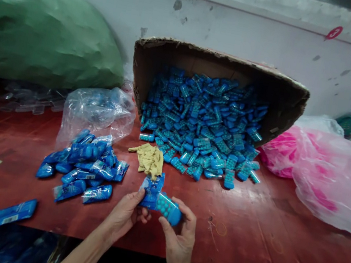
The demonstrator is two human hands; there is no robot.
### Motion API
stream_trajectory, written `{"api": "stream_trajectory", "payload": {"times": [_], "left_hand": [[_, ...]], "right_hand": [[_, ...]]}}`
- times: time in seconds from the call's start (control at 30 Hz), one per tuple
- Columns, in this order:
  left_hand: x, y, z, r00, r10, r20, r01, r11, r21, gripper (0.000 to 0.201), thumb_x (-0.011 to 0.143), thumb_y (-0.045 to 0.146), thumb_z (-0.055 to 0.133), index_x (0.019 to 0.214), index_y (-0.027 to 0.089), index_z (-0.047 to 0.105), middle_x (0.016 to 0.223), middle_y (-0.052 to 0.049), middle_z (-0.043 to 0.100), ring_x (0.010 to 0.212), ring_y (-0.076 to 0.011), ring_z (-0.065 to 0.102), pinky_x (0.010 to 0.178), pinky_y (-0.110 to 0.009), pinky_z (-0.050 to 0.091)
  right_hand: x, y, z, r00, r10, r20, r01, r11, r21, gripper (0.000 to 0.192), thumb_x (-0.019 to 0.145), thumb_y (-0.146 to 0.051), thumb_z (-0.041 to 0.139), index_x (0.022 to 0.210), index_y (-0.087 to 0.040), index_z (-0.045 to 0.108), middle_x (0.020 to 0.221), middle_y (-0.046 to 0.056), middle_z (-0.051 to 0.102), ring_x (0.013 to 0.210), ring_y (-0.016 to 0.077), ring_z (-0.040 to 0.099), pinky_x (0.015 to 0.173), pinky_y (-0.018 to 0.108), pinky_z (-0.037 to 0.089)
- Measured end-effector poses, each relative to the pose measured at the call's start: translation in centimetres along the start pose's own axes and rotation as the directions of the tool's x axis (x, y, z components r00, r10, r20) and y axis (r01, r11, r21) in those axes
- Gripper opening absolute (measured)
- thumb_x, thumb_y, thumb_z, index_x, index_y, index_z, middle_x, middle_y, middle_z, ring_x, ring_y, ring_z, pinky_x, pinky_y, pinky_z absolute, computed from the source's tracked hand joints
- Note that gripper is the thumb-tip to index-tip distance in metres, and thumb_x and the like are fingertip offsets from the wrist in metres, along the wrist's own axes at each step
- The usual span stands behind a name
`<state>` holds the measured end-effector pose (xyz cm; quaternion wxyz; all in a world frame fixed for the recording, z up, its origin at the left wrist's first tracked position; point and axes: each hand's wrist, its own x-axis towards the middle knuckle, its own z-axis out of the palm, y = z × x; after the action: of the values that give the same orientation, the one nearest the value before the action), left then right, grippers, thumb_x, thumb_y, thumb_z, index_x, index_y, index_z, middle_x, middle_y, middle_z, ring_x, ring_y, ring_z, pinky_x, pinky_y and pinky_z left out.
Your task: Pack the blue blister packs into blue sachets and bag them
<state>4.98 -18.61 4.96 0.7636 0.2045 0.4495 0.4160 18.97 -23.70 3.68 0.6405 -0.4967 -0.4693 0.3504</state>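
My left hand [125, 215] pinches a small blue printed pouch [151, 189] by its lower edge. My right hand [180, 232] grips a clear blue case [168, 207] full of small round pieces, its end pressed against the pouch's mouth. Both hands hover just above the red table [263, 228] near its front edge. Behind them lies a tan rubber glove [149, 158]. A tipped cardboard box [282, 105] spills many of the same blue cases [200, 122] onto the table.
A pile of filled blue pouches [83, 169] lies to the left, with one flat pouch [11, 213] at the front edge. A clear plastic bag [97, 111] sits behind them, a green sack [43, 31] at far left, pink-tinted bags [324, 171] to the right.
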Motion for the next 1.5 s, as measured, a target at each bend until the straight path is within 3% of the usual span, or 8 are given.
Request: {"api": "stream_trajectory", "payload": {"times": [0.2,0.43,0.67,1.03,1.2,1.3,1.4,1.5], "left_hand": [[-0.1,0.2,-0.1,0.999,0.0,-0.036,0.0,1.0,0.003,0.034,0.067,0.046,0.062,0.062,0.013,0.054,0.04,0.0,0.055,0.042,-0.0134,0.057,0.036,-0.019,0.043],[0.0,-0.6,0.1,1.0,0.009,0.015,-0.009,1.0,0.004,0.034,0.071,0.046,0.058,0.065,0.013,0.055,0.042,-0.001,0.057,0.043,-0.0135,0.057,0.038,-0.019,0.043],[-0.2,-0.4,0.3,1.0,0.004,-0.014,-0.005,0.999,-0.035,0.032,0.07,0.044,0.06,0.064,0.014,0.053,0.043,-0.001,0.057,0.045,-0.0141,0.058,0.039,-0.019,0.044],[-0.1,-0.3,0.5,1.0,0.019,0.0,-0.019,1.0,-0.009,0.031,0.07,0.044,0.06,0.065,0.013,0.056,0.044,-0.001,0.057,0.044,-0.0123,0.057,0.04,-0.019,0.044],[0.2,-0.5,0.8,0.996,0.076,-0.045,-0.073,0.996,0.059,0.028,0.067,0.038,0.065,0.068,0.011,0.057,0.05,-0.002,0.061,0.043,-0.0116,0.056,0.04,-0.02,0.046],[0.3,-0.4,1.6,0.998,0.037,-0.053,-0.039,0.998,-0.045,0.023,0.07,0.032,0.064,0.079,0.012,0.058,0.064,-0.004,0.066,0.054,-0.0143,0.061,0.046,-0.023,0.05],[0.4,-0.3,2.3,0.996,-0.038,-0.086,0.019,0.977,-0.212,0.016,0.075,0.026,0.059,0.084,0.012,0.057,0.072,-0.005,0.068,0.062,-0.0148,0.063,0.052,-0.025,0.052],[0.5,-0.3,2.5,0.991,-0.072,-0.116,0.041,0.967,-0.251,0.011,0.076,0.022,0.058,0.078,0.012,0.057,0.069,-0.004,0.066,0.057,-0.0128,0.061,0.049,-0.023,0.05]], "right_hand": [[1.3,-1.0,-0.3,0.991,0.038,-0.132,-0.038,0.999,0.004,0.038,0.072,-0.018,0.064,0.106,-0.023,0.047,0.109,0.006,0.055,0.098,0.0206,0.056,0.084,0.038,0.048],[0.8,-0.2,0.0,0.996,0.057,-0.072,-0.057,0.998,0.007,0.039,0.071,-0.018,0.064,0.106,-0.022,0.048,0.11,0.007,0.055,0.101,0.0214,0.054,0.088,0.041,0.044],[0.6,-0.2,-0.2,0.992,0.084,-0.091,-0.084,0.996,0.009,0.04,0.071,-0.018,0.065,0.106,-0.022,0.048,0.109,0.007,0.056,0.099,0.0213,0.055,0.087,0.041,0.044],[0.2,-0.2,-0.1,0.991,0.133,-0.016,-0.133,0.99,0.046,0.039,0.071,-0.016,0.064,0.106,-0.024,0.049,0.112,0.005,0.055,0.103,0.0206,0.053,0.089,0.038,0.043],[0.5,-0.3,0.1,0.974,0.223,0.029,-0.225,0.973,0.051,0.036,0.07,-0.017,0.064,0.102,-0.023,0.051,0.097,0.002,0.059,0.086,0.0175,0.058,0.078,0.031,0.048],[0.5,0.4,0.5,0.972,0.231,-0.043,-0.232,0.973,-0.021,0.035,0.068,-0.019,0.066,0.1,-0.021,0.051,0.089,0.001,0.058,0.078,0.0159,0.058,0.072,0.029,0.049],[0.4,1.0,0.8,0.984,0.151,-0.092,-0.161,0.98,-0.119,0.032,0.066,-0.021,0.069,0.094,-0.021,0.054,0.086,0.001,0.059,0.078,0.0168,0.058,0.071,0.028,0.049],[0.2,0.8,0.7,0.998,0.064,-0.024,-0.067,0.983,-0.172,0.029,0.067,-0.019,0.068,0.093,-0.022,0.056,0.085,0.001,0.06,0.077,0.0172,0.058,0.07,0.028,0.049]]}}
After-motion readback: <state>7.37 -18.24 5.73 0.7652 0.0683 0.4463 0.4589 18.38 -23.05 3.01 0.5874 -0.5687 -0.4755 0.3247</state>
